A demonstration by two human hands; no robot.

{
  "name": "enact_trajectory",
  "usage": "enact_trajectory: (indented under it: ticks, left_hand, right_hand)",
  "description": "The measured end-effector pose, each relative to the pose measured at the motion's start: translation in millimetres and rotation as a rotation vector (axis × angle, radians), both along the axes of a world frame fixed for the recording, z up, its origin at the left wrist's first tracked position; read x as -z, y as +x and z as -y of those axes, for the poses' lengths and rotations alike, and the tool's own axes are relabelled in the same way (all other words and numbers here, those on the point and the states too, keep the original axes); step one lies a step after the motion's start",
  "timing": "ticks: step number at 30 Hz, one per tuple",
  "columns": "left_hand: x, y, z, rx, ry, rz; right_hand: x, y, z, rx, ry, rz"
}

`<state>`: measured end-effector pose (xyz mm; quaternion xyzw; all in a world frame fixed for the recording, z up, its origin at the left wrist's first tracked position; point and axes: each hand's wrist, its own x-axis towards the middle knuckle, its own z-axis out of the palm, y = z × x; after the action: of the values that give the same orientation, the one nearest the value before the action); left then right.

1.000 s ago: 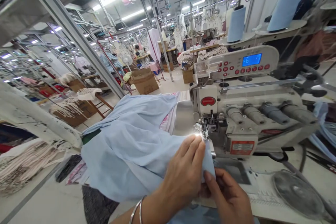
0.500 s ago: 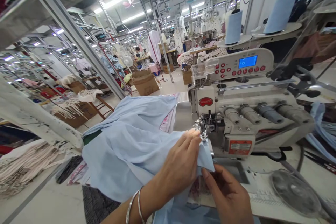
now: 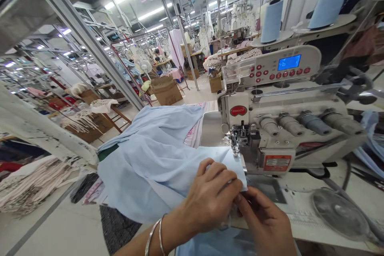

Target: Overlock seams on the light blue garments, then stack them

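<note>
A light blue fabric piece (image 3: 156,164) is spread over the sewing table, with its near edge lying just before the presser foot (image 3: 235,144) of a white overlock sewing machine (image 3: 285,128). My left hand (image 3: 210,198), with bangles on the wrist, has its fingers curled and pinches the fabric edge. My right hand (image 3: 264,224) sits beside it, fingers pinched on the same edge from below. Both hands are close to the needle area, slightly toward me.
The machine's control panel (image 3: 279,68) has a blue display and red buttons. Light blue thread cones (image 3: 271,20) stand behind it. A round grille (image 3: 339,212) lies on the table at right. Cardboard boxes (image 3: 166,92), racks and garment piles fill the left and background.
My left hand has drawn back from the presser foot and curled its fingers on the fabric edge. My right hand has closed in beside it.
</note>
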<state>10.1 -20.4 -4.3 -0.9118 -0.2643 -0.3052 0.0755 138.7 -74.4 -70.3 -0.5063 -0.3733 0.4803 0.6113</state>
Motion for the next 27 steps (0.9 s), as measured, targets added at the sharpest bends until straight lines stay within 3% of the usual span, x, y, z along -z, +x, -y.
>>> enact_trajectory:
  ticks: [6,12,14,18,23,27]
  left_hand:
    - [-0.8,-4.5,4.4,0.061,0.132,-0.056]
    - [7.3,-8.6,9.5,0.071,0.173,-0.070]
    - [14.7,-10.0,7.9,0.026,0.176,-0.101]
    - [22.5,-14.6,2.3,-0.081,0.180,-0.195]
    - [15.5,-20.4,-1.1,-0.039,0.154,-0.192]
    - [7.8,-19.2,-6.3,-0.021,0.127,-0.171]
  right_hand:
    - [-4.5,1.9,0.2,0.001,-0.034,-0.033]
    - [-3.3,9.9,-6.8,-0.172,0.034,-0.090]
    - [-4.5,10.0,-9.0,-0.133,0.055,-0.002]
    - [-6.4,6.0,-10.5,0.074,0.109,0.223]
    - [-7.2,6.4,-16.2,0.108,0.133,0.368]
    - [-12.3,6.8,-26.6,0.170,0.045,0.472]
